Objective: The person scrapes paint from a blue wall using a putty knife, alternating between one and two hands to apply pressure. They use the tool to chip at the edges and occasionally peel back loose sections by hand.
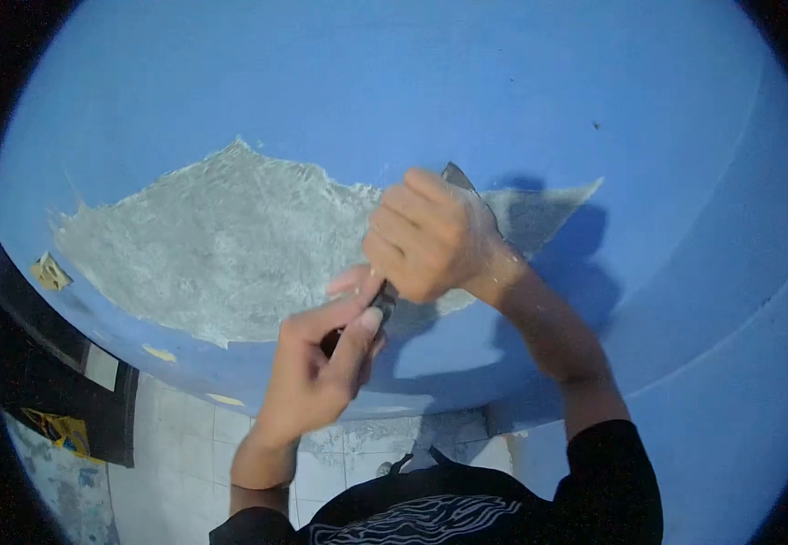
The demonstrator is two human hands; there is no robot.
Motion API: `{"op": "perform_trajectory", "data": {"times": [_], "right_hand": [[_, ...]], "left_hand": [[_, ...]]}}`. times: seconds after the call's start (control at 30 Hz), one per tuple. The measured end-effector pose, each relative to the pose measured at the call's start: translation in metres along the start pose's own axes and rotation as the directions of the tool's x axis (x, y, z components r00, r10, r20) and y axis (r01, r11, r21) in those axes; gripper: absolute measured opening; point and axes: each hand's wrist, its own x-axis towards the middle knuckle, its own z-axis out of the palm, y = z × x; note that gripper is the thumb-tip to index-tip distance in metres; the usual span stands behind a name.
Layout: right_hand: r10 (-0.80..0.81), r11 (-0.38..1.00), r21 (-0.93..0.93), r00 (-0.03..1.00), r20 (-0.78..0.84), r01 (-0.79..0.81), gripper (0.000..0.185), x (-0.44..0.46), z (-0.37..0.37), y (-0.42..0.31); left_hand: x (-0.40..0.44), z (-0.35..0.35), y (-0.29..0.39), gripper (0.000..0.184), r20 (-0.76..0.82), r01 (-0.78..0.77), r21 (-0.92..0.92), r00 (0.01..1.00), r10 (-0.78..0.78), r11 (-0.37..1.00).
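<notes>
In front of a blue wall (394,73), both hands are on one dark tool (385,300). My left hand (326,359) is closed around its lower part, thumb and fingers pressed together. My right hand (426,236), higher up, is closed in a fist around the tool. A dark pointed blade tip (454,174) shows just past the right knuckles; whether it touches the wall I cannot tell. Behind the hands lies a bare grey patch (203,245) with ragged, whitish edges, stretching right to a pointed end.
Pale chipped spots (50,272) mark the wall's left side. A dark piece of furniture (67,381) stands at the lower left, with a yellow wrapper (65,433) by it. Light floor tiles (181,436) with debris lie below, around the wearer's black shirt.
</notes>
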Motion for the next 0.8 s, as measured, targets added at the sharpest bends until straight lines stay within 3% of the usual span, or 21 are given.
{"op": "perform_trajectory", "data": {"times": [0.07, 0.2, 0.27, 0.33, 0.37, 0.43, 0.47, 0.5, 0.53, 0.57, 0.6, 0.63, 0.7, 0.73, 0.8], "right_hand": [[0.138, 0.99, 0.048, 0.987, -0.083, -0.134, 0.04, 0.003, 0.0, -0.007], [0.231, 0.973, -0.003, 0.971, -0.058, -0.231, 0.031, -0.018, -0.009, -0.042], [0.493, 0.859, -0.148, 0.87, -0.01, -0.489, 0.029, -0.047, -0.031, -0.081], [0.769, 0.63, 0.002, 0.623, -0.147, -0.777, 0.049, -0.106, -0.025, -0.152], [0.905, 0.425, 0.037, 0.424, -0.02, -0.905, 0.051, -0.138, -0.029, -0.201], [0.942, 0.167, -0.041, 0.148, 0.301, -0.985, 0.047, -0.224, -0.022, -0.32], [0.824, 0.058, -0.132, -0.027, 0.567, -0.99, 0.036, -0.252, -0.044, -0.384], [0.721, 0.297, -0.254, 0.042, 0.692, -0.921, 0.036, -0.336, -0.049, -0.515], [0.315, 0.101, -0.347, -0.301, 0.9, -0.932, 0.031, -0.348, -0.084, -0.579], [0.273, -0.133, -0.349, -0.373, 0.887, -0.927, 0.032, -0.373, -0.123, -0.68], [0.084, 0.004, -0.289, -0.287, 0.954, -0.957, 0.03, -0.378, -0.177, -0.758], [-0.046, -0.104, -0.403, -0.4, 0.915, -0.909, 0.03, -0.368, -0.225, -0.821], [-0.265, -0.468, -0.678, -0.642, 0.72, -0.568, 0.033, -0.337, -0.315, -0.93], [-0.289, -0.626, -0.68, -0.695, 0.658, -0.382, 0.036, -0.324, -0.337, -0.991], [-0.41, -0.306, -0.659, -0.529, 0.743, -0.688, 0.025, -0.272, -0.36, -0.985]], "left_hand": [[-0.006, -0.002, 0.004, 0.035, 0.037, -0.003, 0.036, 0.999, 0.001, 0.999], [-0.011, 0.011, -0.012, 0.035, -0.006, -0.006, 0.002, 1.0, 0.006, 1.0], [-0.009, 0.017, -0.008, 0.036, -0.011, 0.02, -0.024, 1.0, -0.02, 1.0], [0.001, 0.026, 0.001, 0.036, 0.027, -0.03, -0.021, 0.999, 0.03, 0.999], [0.005, 0.029, 0.004, 0.036, 0.036, -0.023, -0.038, 0.999, 0.025, 0.999], [0.003, 0.029, 0.002, 0.036, 0.02, -0.033, -0.031, 0.999, 0.034, 0.999], [-0.001, 0.028, -0.002, 0.035, 0.006, -0.034, -0.025, 0.999, 0.035, 0.999], [-0.009, 0.026, -0.007, 0.035, -0.048, -0.018, -0.04, 0.999, 0.016, 0.999], [-0.016, 0.023, -0.01, 0.036, -0.106, -0.03, -0.029, 0.994, 0.027, 0.999], [-0.019, 0.022, -0.012, 0.037, -0.146, -0.05, -0.019, 0.988, 0.046, 0.999], [-0.015, 0.023, -0.011, 0.037, -0.068, -0.049, -0.034, 0.997, 0.047, 0.998], [-0.01, 0.025, -0.009, 0.038, -0.069, -0.046, -0.059, 0.997, 0.042, 0.997], [-0.014, 0.027, -0.011, 0.039, -0.016, -0.036, -0.088, 0.999, 0.035, 0.995], [-0.016, 0.027, -0.012, 0.038, -0.031, -0.067, -0.091, 0.997, 0.065, 0.994], [-0.022, 0.019, -0.021, 0.037, -0.02, -0.1, -0.099, 0.995, 0.099, 0.99]]}}
